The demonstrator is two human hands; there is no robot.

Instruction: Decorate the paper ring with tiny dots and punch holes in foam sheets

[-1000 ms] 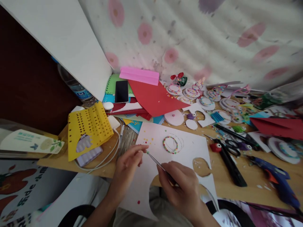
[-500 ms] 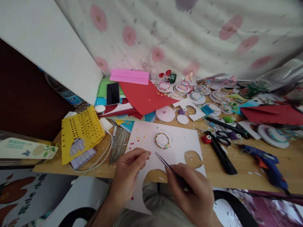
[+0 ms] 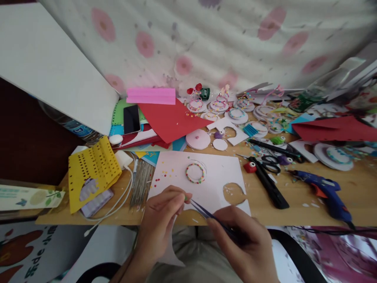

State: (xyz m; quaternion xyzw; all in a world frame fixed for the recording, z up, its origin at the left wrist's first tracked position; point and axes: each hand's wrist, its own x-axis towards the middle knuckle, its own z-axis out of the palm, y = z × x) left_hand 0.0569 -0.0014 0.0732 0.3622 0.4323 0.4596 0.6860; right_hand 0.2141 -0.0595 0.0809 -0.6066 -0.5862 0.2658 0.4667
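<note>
My left hand (image 3: 160,226) is pinched shut on a tiny green bead at its fingertips, over the near edge of a white card sheet (image 3: 219,179). My right hand (image 3: 247,245) is closed round thin dark tweezers (image 3: 206,213), whose tips meet the bead by my left fingers. On the white sheet lies a ring of coloured beads (image 3: 194,173), with loose coloured dots (image 3: 166,173) to its left. The sheet has round holes cut from it.
A yellow perforated foam sheet (image 3: 92,165), white cable and bundle of wires lie left. Red paper (image 3: 169,118), a phone (image 3: 131,119) and pink paper sit behind. Black scissors (image 3: 266,181), a blue glue gun (image 3: 324,192) and several decorated discs lie right.
The view has tilted, so the table sits higher in frame. My hands have come closer together; the tweezer tips now touch the bead at my left fingertips.
</note>
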